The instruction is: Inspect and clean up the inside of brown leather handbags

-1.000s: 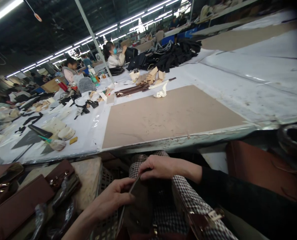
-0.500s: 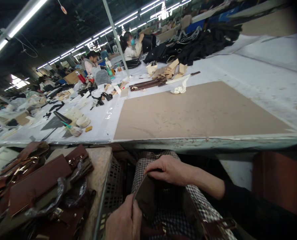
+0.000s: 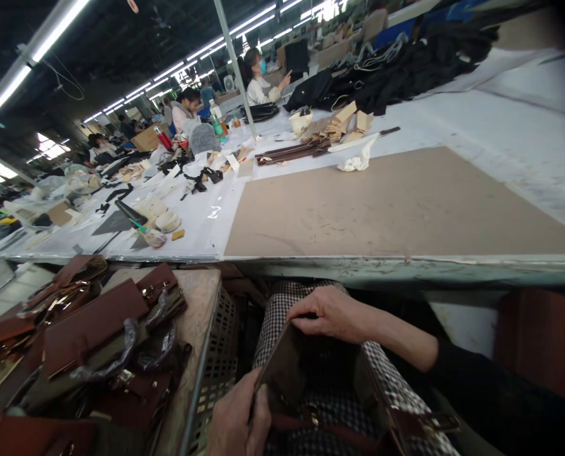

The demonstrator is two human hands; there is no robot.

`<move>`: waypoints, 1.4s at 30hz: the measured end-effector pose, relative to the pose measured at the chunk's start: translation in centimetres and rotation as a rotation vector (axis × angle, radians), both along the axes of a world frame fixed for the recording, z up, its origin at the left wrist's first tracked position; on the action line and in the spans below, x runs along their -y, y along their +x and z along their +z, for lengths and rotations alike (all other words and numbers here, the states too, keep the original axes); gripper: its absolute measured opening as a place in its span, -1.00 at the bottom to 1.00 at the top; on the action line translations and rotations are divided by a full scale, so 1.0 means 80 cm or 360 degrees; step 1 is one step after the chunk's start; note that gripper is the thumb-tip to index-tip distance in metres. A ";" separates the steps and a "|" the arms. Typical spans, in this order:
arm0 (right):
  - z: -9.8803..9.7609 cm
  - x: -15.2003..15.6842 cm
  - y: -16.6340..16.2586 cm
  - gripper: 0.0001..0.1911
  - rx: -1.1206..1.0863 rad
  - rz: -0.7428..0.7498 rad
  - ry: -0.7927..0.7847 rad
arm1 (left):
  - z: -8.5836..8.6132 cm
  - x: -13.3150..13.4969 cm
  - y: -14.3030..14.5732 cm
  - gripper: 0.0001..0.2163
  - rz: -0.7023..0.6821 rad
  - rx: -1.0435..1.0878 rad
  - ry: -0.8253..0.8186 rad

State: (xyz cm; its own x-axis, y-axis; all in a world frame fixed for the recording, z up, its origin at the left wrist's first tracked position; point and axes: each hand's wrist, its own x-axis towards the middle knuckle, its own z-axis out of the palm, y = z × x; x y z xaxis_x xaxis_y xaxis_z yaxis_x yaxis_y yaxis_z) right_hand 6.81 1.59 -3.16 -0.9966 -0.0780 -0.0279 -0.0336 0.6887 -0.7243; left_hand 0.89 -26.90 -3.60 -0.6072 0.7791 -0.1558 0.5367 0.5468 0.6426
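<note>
On my lap lies an open brown leather bag (image 3: pixel 287 380) over checked fabric (image 3: pixel 282 301). My left hand (image 3: pixel 239 421) pinches the near edge of the bag's flap at the bottom of the view. My right hand (image 3: pixel 332 313) curls over the far top edge of the same bag, fingers closed on it. A brown strap with a metal buckle (image 3: pixel 406 424) hangs at the bag's right side.
A pile of brown leather bags (image 3: pixel 92 329) lies on a crate (image 3: pixel 211 373) at my left. A beige board (image 3: pixel 387 209) covers the worktable (image 3: pixel 453 269) ahead. Leather strips (image 3: pixel 292 152), cut pieces and a white rag (image 3: pixel 356 161) lie further back. Other people sit at the far end.
The view has swung right and down a little. My left hand has slid down the flap towards me. My right hand stays on the bag's far edge.
</note>
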 end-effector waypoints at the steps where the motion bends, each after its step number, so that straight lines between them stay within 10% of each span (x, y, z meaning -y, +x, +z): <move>1: -0.001 0.000 0.000 -0.74 0.0005 0.0009 -0.0016 | 0.003 0.000 0.002 -0.58 0.0023 0.0024 -0.0006; 14: -0.007 -0.006 -0.003 -0.73 0.0003 0.0006 0.0038 | -0.018 0.011 -0.030 -0.45 0.0166 0.0189 -0.0107; 24: -0.010 0.008 -0.003 -0.75 -0.0116 -0.0075 0.0326 | 0.076 -0.097 -0.061 -0.63 -0.0484 -0.0313 -0.0413; 35: -0.023 -0.020 0.026 -0.73 -0.0155 0.0086 -0.0097 | 0.022 -0.146 -0.066 -0.70 -0.1122 -0.0681 -0.0437; 42: -0.018 -0.013 0.020 -0.76 -0.0172 0.0073 -0.0063 | 0.025 -0.149 -0.082 -0.73 -0.1033 -0.0433 -0.0355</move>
State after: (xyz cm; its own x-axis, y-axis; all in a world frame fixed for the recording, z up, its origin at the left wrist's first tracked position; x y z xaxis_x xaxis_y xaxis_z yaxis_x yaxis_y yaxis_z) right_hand 8.45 2.61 -4.56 -0.9890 -0.1225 0.0833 -0.1437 0.6555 -0.7414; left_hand -5.66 -15.01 -1.58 -0.0749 0.9621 -0.2623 0.9212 0.1674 0.3513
